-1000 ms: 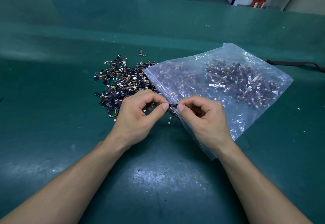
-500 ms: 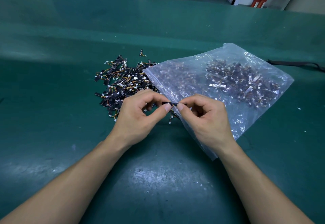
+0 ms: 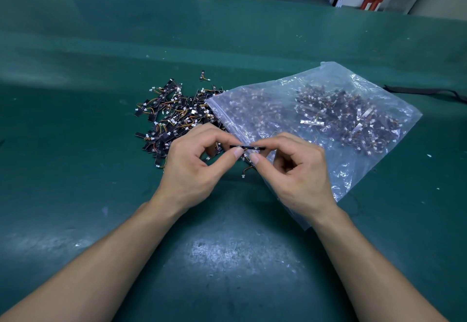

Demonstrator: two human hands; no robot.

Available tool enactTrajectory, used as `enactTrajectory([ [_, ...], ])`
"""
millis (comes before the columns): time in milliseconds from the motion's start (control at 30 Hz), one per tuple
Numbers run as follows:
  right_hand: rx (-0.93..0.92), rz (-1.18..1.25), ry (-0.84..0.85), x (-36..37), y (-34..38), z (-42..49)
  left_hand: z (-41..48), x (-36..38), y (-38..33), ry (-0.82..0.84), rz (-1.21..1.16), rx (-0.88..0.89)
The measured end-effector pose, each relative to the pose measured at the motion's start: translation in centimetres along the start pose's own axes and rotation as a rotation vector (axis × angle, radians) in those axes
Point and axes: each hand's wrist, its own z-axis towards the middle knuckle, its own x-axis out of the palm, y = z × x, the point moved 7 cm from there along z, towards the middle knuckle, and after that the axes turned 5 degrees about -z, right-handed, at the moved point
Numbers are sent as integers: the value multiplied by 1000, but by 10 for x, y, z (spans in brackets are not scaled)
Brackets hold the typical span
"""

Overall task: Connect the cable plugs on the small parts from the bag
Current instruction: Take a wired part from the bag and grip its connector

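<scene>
Past your left hand [image 3: 192, 170], the loose pile of small parts [image 3: 171, 119] lies spread on the green counter [image 3: 75, 170]: black strips with thin orange and yellow leads ending in white plugs. That hand pinches one end of a single black strip [image 3: 249, 147] between thumb and forefinger, and your right hand [image 3: 298, 172] pinches the other end the same way, so the piece is held level between the two hands, raised above the counter. A short lead with a white plug [image 3: 243, 176] hangs below the strip; whether any plug is already seated is too small to tell. For a clean join, hold the strip by its edges, bring the plug square to its socket before you press, and push straight in on the plug body rather than on the wires. Under and beyond your right hand lies the clear zip bag [image 3: 353, 165], its mouth turned toward the pile. It holds many more of the same parts, heaped mostly toward its far right end.
</scene>
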Motion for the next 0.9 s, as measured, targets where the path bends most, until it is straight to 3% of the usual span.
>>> enactTrajectory([
  [900,-81,-54,-12,-2,3,0,-1,1,0,38,20,39],
])
